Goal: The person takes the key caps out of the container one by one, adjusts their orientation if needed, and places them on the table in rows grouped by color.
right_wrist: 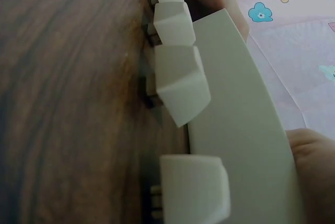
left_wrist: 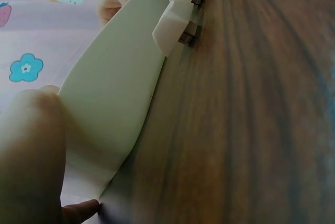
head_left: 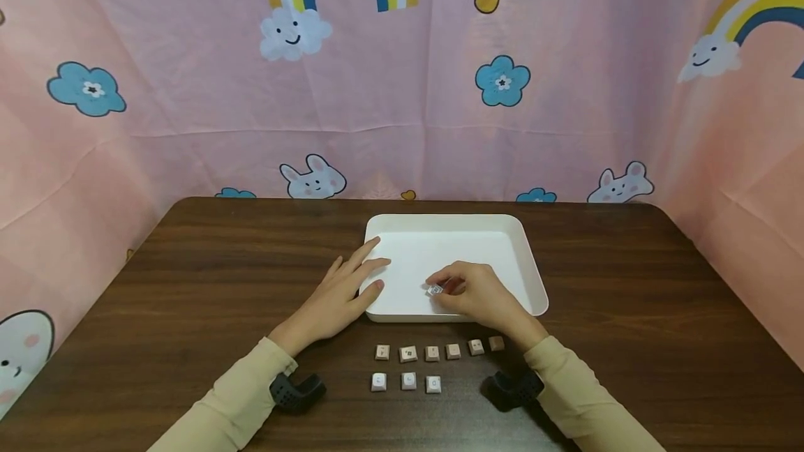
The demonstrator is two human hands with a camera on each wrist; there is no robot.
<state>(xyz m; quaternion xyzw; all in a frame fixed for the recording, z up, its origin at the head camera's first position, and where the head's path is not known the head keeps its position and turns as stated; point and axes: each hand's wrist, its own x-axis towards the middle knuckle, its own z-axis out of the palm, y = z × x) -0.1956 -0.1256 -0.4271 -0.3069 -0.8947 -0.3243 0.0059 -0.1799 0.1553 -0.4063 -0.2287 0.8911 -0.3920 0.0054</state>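
Note:
A white tray [head_left: 452, 229] stands on the table. My left hand [head_left: 336, 300] rests at its left rim, fingers spread and fairly straight. Over the tray's front part, my right hand [head_left: 480, 293] pinches a small white keycap [head_left: 435, 290] between thumb and fingers. Whether that keycap touches the tray floor I cannot tell. In front of the tray, several keycaps [head_left: 408, 353] form a row, and three white keycaps [head_left: 409, 381] lie in a second row nearer me. Dark parts show under the keycaps [right_wrist: 180, 80] in the right wrist view.
The dark wooden table [head_left: 251, 257] extends to both sides of the tray. Behind it hangs a pink curtain [head_left: 389, 89] with rainbows, flowers and rabbits. Black wrist devices [head_left: 298, 393] sit low near the table, one of them close to the keycap rows on the right.

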